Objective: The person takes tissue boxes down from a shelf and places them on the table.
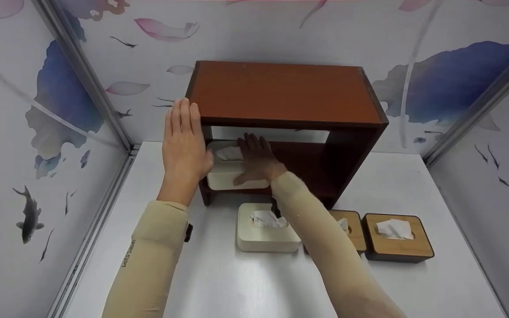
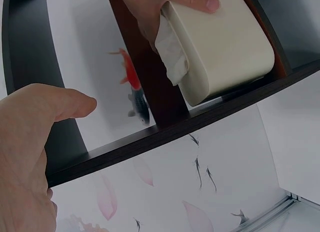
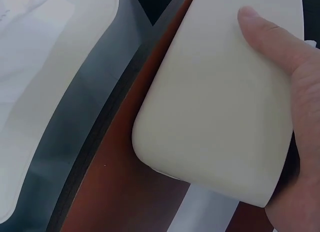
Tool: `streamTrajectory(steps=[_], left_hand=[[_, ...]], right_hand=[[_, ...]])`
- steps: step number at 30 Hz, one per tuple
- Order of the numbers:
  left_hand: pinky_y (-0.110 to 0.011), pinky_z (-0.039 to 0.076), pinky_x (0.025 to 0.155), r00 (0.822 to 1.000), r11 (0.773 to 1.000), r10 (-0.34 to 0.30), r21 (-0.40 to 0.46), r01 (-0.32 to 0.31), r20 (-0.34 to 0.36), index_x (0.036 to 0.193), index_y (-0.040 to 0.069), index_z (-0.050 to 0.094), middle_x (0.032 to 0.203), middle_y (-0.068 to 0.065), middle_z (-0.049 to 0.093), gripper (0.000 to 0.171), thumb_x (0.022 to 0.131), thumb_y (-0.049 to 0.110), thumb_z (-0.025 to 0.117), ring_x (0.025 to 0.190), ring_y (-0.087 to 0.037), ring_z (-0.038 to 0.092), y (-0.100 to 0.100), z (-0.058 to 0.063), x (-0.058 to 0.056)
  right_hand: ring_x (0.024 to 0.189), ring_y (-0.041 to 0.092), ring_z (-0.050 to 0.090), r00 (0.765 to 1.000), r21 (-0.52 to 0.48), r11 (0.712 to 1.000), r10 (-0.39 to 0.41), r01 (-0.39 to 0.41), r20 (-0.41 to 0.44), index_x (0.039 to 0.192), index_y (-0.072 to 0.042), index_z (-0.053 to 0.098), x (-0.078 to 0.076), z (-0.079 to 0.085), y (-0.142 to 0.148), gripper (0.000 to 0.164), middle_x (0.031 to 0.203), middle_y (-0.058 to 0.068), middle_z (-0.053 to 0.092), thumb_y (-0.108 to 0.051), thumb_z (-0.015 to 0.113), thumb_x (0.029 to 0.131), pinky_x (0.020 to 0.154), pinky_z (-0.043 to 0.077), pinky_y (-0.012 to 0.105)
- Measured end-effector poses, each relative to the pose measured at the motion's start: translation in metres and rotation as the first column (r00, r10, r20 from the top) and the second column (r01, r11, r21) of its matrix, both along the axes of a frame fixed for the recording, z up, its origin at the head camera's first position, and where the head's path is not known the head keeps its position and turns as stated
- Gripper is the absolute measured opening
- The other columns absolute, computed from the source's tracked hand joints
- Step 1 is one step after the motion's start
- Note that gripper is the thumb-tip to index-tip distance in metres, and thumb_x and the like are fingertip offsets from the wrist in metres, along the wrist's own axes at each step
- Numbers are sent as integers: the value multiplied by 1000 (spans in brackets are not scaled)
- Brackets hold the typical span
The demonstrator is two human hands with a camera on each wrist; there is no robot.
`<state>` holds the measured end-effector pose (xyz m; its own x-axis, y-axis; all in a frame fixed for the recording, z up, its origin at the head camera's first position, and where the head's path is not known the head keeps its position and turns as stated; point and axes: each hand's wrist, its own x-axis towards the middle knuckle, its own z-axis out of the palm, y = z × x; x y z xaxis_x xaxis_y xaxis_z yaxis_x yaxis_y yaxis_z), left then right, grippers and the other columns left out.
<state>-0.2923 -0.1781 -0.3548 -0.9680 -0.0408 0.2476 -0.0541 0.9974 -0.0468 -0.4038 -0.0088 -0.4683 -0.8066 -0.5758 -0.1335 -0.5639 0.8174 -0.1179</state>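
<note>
My left hand [image 1: 182, 145] lies along the left side of a reddish-brown wooden shelf [image 1: 280, 92], fingers straight and thumb at the front edge. Inside the shelf's opening, at its left end, sits a cream tissue box [image 1: 219, 179] with white tissue [image 2: 171, 54] sticking out of its top. My right hand [image 1: 258, 161] reaches into the opening and rests over the box's right part. Its fingers are stretched toward the back, and its thumb [image 3: 270, 39] presses flat on the front face. In the left wrist view, the box stands on the shelf board [image 2: 145, 71].
Another cream tissue box [image 1: 267, 240] stands on the white table [image 1: 219, 287] before the shelf. To its right are two tissue boxes with wood tops, one partly behind my right forearm [image 1: 320, 234] and one farther right [image 1: 397, 247]. Patterned walls [image 1: 461, 88] enclose the table.
</note>
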Motion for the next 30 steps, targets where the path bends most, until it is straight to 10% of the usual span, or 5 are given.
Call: streamTrajectory(steps=[23, 30], left_hand=[[-45, 1, 126, 1000, 1000, -11, 16, 11, -9, 152, 1, -5, 162, -21, -6, 99, 89, 35, 63, 152, -35, -5, 0, -1, 0], [-45, 1, 126, 999, 999, -21, 27, 22, -29, 152, 0, -3, 161, -21, -3, 98, 87, 32, 63, 152, -35, -4, 0, -1, 0]], right_hand=[[149, 31, 17, 999, -48, 998, -35, 33, -22, 156, -16, 14, 3, -10, 3, 124, 158, 9, 25, -72, 74, 64, 123, 16, 48], [152, 30, 8, 999, -46, 998, -42, 42, 17, 158, -13, 3, 7, -9, 5, 132, 164, 9, 11, -72, 74, 64, 124, 13, 48]])
